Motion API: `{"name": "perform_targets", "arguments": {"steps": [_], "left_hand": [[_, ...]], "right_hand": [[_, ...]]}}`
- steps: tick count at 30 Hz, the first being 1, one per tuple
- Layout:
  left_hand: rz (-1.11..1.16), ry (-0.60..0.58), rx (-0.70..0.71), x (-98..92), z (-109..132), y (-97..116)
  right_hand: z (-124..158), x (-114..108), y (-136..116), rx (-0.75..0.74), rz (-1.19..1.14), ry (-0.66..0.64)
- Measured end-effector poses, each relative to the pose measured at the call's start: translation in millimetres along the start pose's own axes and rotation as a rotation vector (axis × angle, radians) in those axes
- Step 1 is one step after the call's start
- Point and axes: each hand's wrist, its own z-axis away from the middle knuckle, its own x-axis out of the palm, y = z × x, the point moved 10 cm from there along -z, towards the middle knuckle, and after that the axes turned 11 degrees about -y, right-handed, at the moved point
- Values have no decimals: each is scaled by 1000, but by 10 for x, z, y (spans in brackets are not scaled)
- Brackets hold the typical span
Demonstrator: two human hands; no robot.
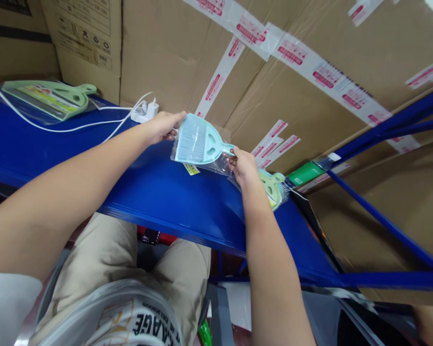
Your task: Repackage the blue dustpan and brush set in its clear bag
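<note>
A light blue dustpan with a small brush (pixel 198 142), wrapped in clear plastic, is held up over the blue shelf (pixel 173 202). At its wide end, my left hand (pixel 164 127) pinches the wrapper and edge. Around the handle end, the fingers of my right hand (pixel 243 166) are closed. Partly behind my right wrist lies a pale green dustpan (pixel 274 185) in plastic, near the shelf's right part. Another wrapped green dustpan (pixel 61 98) rests on the shelf at the far left.
A white plug adapter (pixel 145 112) with white cables sits behind my left hand. Large taped cardboard boxes (pixel 159 53) wall off the back. A green-labelled bottle (pixel 310 170) lies at the right by the blue frame bars (pixel 382 216). A phone (pixel 151 236) is below the shelf edge.
</note>
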Motion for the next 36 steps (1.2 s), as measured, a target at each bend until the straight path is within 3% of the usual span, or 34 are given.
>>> {"name": "perform_targets", "arguments": {"steps": [11,20,36], "left_hand": [[17,-113,-38,142,18,-80],[-19,-107,-60,137,6,-125],[-111,-182,-65,352,115,-96]], "right_hand": [[197,-44,-20,102,-14,142],[76,-103,78,116,-26,88],[90,-190,75,81,-127,190]]}}
